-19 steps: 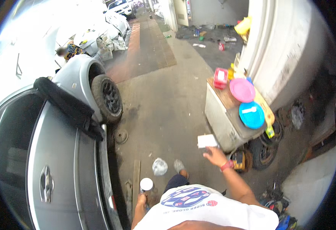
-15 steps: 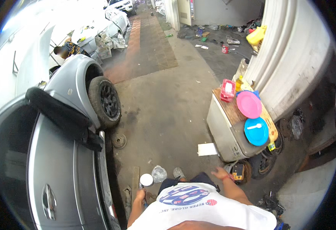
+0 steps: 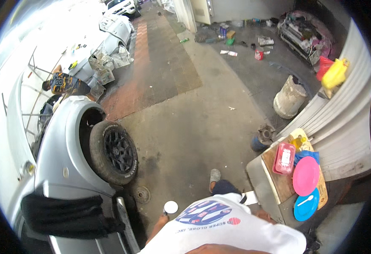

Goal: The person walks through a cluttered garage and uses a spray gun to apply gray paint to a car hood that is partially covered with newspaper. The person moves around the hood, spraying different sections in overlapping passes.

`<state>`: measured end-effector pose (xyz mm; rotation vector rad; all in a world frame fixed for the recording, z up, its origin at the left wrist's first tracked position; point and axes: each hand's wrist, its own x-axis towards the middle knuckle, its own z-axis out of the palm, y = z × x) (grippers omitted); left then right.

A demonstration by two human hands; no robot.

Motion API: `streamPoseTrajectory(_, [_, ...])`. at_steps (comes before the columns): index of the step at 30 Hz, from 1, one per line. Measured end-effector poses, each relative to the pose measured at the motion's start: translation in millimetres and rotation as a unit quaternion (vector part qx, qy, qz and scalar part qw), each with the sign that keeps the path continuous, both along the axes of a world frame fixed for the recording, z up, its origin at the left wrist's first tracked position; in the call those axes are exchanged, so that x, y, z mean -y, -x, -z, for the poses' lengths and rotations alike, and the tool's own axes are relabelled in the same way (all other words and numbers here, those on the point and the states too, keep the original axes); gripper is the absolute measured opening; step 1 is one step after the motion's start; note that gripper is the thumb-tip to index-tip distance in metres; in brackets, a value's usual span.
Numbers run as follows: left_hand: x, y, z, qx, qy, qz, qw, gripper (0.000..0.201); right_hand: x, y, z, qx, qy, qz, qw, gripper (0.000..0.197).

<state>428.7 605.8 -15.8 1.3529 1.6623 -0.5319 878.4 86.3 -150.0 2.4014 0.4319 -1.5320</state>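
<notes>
My left hand (image 3: pixel 163 219) is closed around the handle of what looks like a spray gun, topped by a round white cup (image 3: pixel 171 207). It is held low, beside the silver vehicle with a bare front wheel (image 3: pixel 117 152). Partly hidden by my white shirt, my right hand (image 3: pixel 265 216) hangs by the low cabinet (image 3: pixel 259 178); its fingers are too blurred to read. On the cabinet top are a pink plate (image 3: pixel 306 176), a blue plate (image 3: pixel 304 211) with a white spoon (image 3: pixel 304 200), and a red lidded container (image 3: pixel 284 158).
A dark cloth (image 3: pixel 67 215) drapes over the vehicle. On the floor by the tyre lies a round metal disc (image 3: pixel 142 195). Ahead on the right stand a grimy pale bucket (image 3: pixel 290 97) and a rusty metal part (image 3: pixel 266 134). A person (image 3: pixel 69 82) bends near the vehicle's front.
I have stepped forward, so wheel and cabinet sit lower and closer in view. My right hand, spread out before, has dropped beside the cabinet. The left still holds the spray gun.
</notes>
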Motion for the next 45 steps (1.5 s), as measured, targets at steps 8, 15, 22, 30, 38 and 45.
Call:
streamPoseTrajectory(8, [-164, -135, -32, 0.032, 0.054, -0.136, 0.989, 0.046, -492, -364, -145, 0.156, -0.322, 0.07, 0.931, 0.069])
streamPoseTrajectory(15, [-381, -279, 17, 0.034, 0.076, -0.168, 0.982, 0.044, -815, -529, -188, 0.215, -0.432, 0.115, 0.868, 0.061])
streamPoseTrajectory(22, [-653, -384, -6, 0.035, 0.075, -0.163, 0.983, 0.043, -903, -527, -108, 0.063, -0.249, 0.03, 0.966, 0.067])
streamPoseTrajectory(30, [-975, -552, -20, 0.05, -0.088, -0.217, 0.971, 0.021, -979, -613, -33, -0.054, -0.052, -0.219, 0.973, 0.065])
streamPoseTrajectory(38, [-1217, -727, -9, 0.052, -0.02, -0.177, 0.983, 0.018, -1286, -923, 19, 0.107, -0.072, -0.037, 0.991, 0.058])
streamPoseTrajectory(45, [-1352, -850, -32, 0.027, 0.053, -0.18, 0.982, 0.018, -1779, -1105, -196, 0.175, -0.435, 0.04, 0.882, 0.062])
